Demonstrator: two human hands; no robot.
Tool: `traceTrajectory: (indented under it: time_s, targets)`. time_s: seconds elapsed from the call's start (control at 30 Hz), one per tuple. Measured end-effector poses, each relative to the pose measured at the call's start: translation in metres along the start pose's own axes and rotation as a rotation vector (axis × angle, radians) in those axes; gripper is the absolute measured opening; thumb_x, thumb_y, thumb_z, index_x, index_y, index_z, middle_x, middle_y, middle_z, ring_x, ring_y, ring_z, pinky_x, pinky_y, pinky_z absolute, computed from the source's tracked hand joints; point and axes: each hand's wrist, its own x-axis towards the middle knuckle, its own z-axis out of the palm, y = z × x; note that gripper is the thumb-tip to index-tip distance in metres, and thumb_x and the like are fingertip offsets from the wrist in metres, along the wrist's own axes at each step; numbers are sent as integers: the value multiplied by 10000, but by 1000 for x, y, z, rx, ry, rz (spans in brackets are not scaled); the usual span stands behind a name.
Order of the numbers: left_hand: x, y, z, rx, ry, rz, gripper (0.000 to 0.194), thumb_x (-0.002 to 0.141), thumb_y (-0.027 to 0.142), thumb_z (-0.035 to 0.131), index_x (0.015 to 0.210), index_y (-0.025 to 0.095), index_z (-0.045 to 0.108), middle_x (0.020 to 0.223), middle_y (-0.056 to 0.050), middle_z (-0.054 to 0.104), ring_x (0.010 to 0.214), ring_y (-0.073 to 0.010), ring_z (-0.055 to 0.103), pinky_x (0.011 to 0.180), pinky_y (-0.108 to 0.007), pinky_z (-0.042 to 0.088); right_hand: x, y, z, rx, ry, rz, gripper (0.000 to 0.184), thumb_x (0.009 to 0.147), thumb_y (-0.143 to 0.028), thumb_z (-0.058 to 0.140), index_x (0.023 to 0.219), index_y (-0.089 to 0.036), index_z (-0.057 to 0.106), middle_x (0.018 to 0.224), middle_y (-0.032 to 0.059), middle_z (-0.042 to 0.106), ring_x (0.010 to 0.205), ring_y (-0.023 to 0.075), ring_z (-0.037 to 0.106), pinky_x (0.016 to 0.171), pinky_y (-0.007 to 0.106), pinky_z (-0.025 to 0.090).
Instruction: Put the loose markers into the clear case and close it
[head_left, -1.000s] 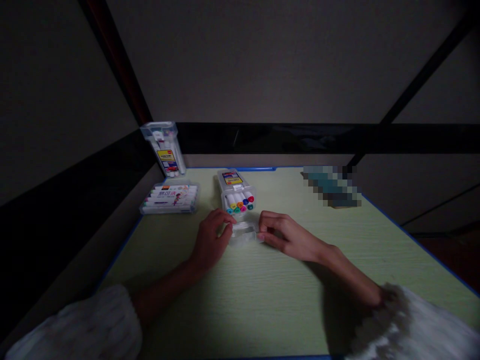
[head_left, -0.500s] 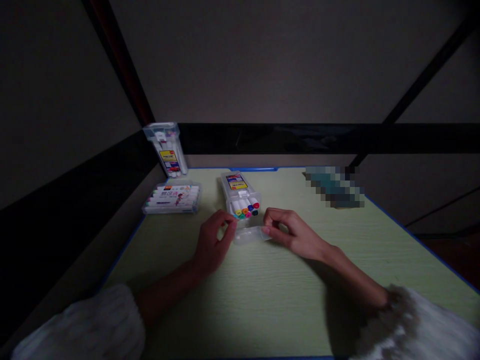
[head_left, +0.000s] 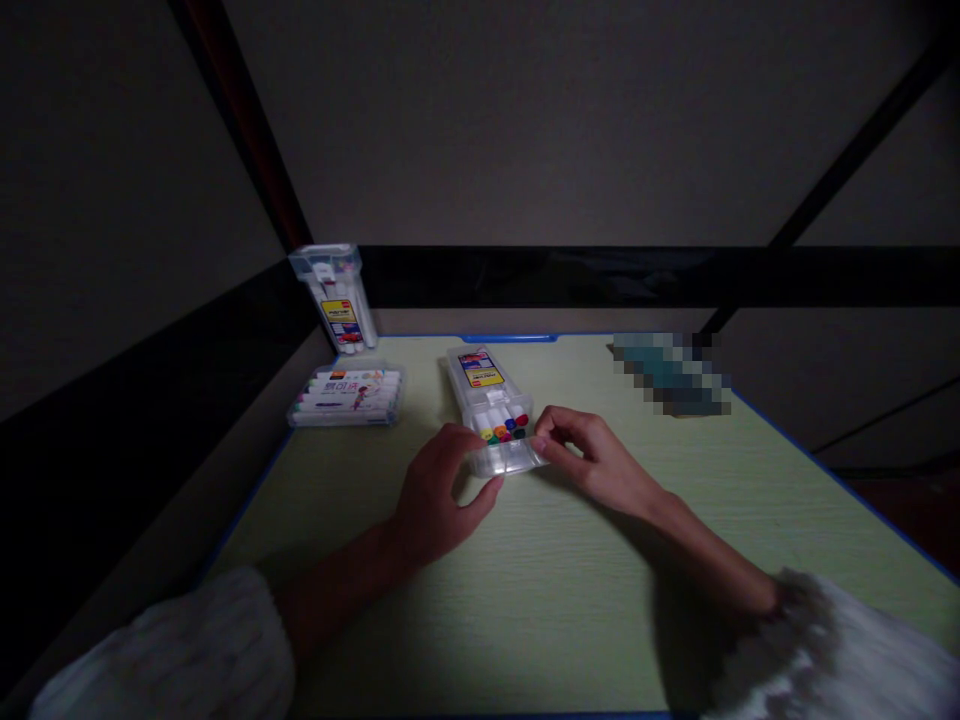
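Note:
A clear plastic marker case (head_left: 478,390) lies flat on the table, its mouth facing me. White markers (head_left: 501,428) with coloured ends show inside. The clear lid (head_left: 510,457) is at the mouth, swung up partly in front of the lower marker ends. My left hand (head_left: 442,495) curves around the lid's left part, thumb at the near edge and fingers at the left side; its exact contact is hard to see. With thumb and fingertips, my right hand (head_left: 589,455) pinches the lid's right end.
An upright marker case (head_left: 341,300) stands at the back left. A flat box of markers (head_left: 345,397) lies before it. A blurred-out flat item (head_left: 667,375) rests at the right back. The green table (head_left: 570,620) has a blue edge; walls rise behind and to the left.
The lid has risen from lying low before the case to its mouth. The case has shifted slightly right and towards me. My left thumb and fingers have spread from a pinch around the lid.

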Motion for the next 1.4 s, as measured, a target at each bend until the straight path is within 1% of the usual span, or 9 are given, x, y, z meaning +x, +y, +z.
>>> traceTrajectory:
  time_s: [0.1, 0.27, 0.53, 0.67, 0.83, 0.93, 1.03, 1.23, 1.4]
  targets:
    - [1, 0, 1, 11, 3, 15, 201, 730, 184, 603, 902, 184, 498, 839, -44, 584, 783, -168, 566, 696, -281, 487, 0, -1, 0, -6, 20, 10, 169, 809, -288, 480, 688, -170, 486, 624, -11, 480, 550, 105, 410, 496, 248, 309]
    - [0, -3, 0, 33, -5, -6, 198, 736, 216, 617, 913, 192, 531, 850, -44, 612, 793, -177, 583, 698, -296, 491, 0, -1, 1, -14, 40, 4, 166, 811, -303, 488, 718, -166, 502, 650, 2, 508, 576, 109, 431, 500, 245, 319]
    - [1, -4, 1, 15, -3, -35, 179, 750, 203, 614, 911, 191, 537, 852, -42, 607, 796, -172, 580, 710, -295, 492, -1, 3, 0, -34, 41, -82, 107, 803, -278, 512, 813, -183, 464, 662, -15, 475, 577, 105, 419, 506, 239, 344]
    - [2, -3, 0, 16, -1, -34, 165, 758, 198, 606, 908, 188, 538, 851, -38, 599, 801, -169, 575, 723, -293, 490, -1, 5, -2, -96, 42, -169, 92, 798, -248, 520, 837, -182, 469, 768, 14, 487, 604, 110, 430, 535, 255, 376]
    - [1, -2, 0, 29, 40, -23, 191, 741, 199, 627, 916, 186, 551, 897, -51, 559, 839, -176, 559, 721, -298, 490, -2, 6, -6, -206, 62, -328, 119, 799, -266, 539, 870, -198, 472, 916, 55, 467, 782, 163, 463, 626, 290, 407]
    - [1, -2, 0, 46, 71, -33, 211, 733, 202, 639, 923, 190, 547, 999, -71, 521, 913, -192, 545, 758, -322, 486, -2, 6, -7, -239, 78, -373, 130, 794, -266, 549, 882, -203, 477, 1003, 76, 452, 930, 202, 456, 710, 324, 424]
    - [2, -3, 0, 38, 67, -55, 216, 731, 189, 637, 921, 192, 535, 1092, -89, 503, 990, -216, 526, 813, -361, 472, -1, 7, -7, -254, 89, -409, 153, 779, -256, 569, 892, -199, 484, 1040, 86, 450, 995, 221, 449, 800, 372, 420]
    - [2, -3, 0, -23, 4, -90, 207, 751, 179, 602, 934, 191, 505, 1204, -116, 493, 1111, -245, 487, 909, -411, 425, 0, 9, -6, -269, 120, -455, 168, 765, -261, 590, 892, -194, 503, 1135, 103, 452, 1085, 248, 431, 884, 431, 393]
    - [2, -4, 1, -62, -22, -106, 188, 763, 184, 586, 928, 191, 494, 1244, -129, 484, 1169, -248, 457, 959, -425, 395, 1, 11, -4, -201, 93, -407, 174, 770, -252, 592, 907, -207, 493, 1177, 91, 480, 1107, 233, 443, 922, 431, 374]
